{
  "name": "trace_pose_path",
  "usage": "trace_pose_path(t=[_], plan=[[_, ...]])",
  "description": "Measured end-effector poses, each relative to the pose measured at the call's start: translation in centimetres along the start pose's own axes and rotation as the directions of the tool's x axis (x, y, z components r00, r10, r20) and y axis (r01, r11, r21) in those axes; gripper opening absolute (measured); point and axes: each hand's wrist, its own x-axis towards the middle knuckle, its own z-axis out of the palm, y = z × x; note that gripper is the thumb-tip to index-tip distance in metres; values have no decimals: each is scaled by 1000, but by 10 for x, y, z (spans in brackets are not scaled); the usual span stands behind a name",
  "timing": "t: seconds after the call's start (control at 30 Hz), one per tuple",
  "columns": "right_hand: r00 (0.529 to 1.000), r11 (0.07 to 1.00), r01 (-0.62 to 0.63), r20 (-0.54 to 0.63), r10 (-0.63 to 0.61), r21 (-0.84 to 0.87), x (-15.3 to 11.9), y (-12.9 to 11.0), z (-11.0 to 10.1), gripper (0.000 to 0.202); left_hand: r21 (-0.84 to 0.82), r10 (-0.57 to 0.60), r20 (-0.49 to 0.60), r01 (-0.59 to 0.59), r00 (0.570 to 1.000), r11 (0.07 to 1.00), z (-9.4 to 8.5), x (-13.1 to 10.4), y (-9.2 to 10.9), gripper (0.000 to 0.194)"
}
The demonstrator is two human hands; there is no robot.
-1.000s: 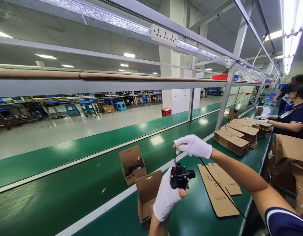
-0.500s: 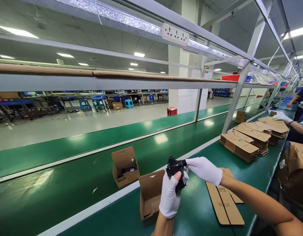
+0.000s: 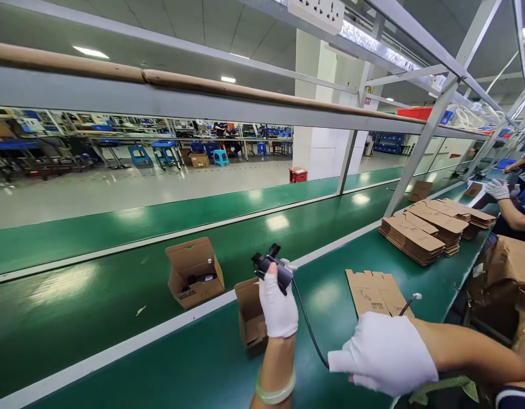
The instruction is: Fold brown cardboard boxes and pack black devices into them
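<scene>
My left hand [image 3: 279, 307], white-gloved with a bare thumb tip, grips a black device [image 3: 279, 275] above an open cardboard box [image 3: 250, 315]. From the device a black cable [image 3: 308, 324] runs down to my right hand [image 3: 379, 352], whose gloved fingers are closed round it. The cable's end with a small white connector [image 3: 416, 296] sticks up behind that hand. A flat folded carton [image 3: 375, 292] lies on the green surface beyond my right hand, partly covered by it.
Another open box [image 3: 196, 278] with a black item inside sits on the green belt [image 3: 117, 295]. Stacks of flat cartons [image 3: 415, 236] lie at the right. A person's gloved hand [image 3: 497, 189] is behind them. A metal frame post [image 3: 428, 142] rises from the bench.
My right hand has left the device's end and moved down and right, now holding the cable, which is stretched out. My left hand has tilted the device and raised it slightly. The view has shifted.
</scene>
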Motion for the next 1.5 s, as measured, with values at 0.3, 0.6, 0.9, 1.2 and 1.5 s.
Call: trace_pose_path(t=[0.3,0.6,0.9,1.2,1.5], plan=[[648,967,-189,-762,-9,-172,-7,41,-75,24,319,-99,582,-114,807,941,6,-19,1,83],[742,876,-271,-494,454,399,32,104,-1,27,197,-11,547,-116,837,973,-4,-21,9,84],[777,978,-182,-625,78,-105,-38,17,-31,27,513,3,543,-335,840,790,-9,-1,10,73],[646,918,136,-736,204,374,22,81,-16,28,299,-130,794,-196,594,934,6,-36,17,85],[655,852,91,-675,339,516,23,63,-4,38,221,59,553,-215,831,951,5,-34,16,75]])
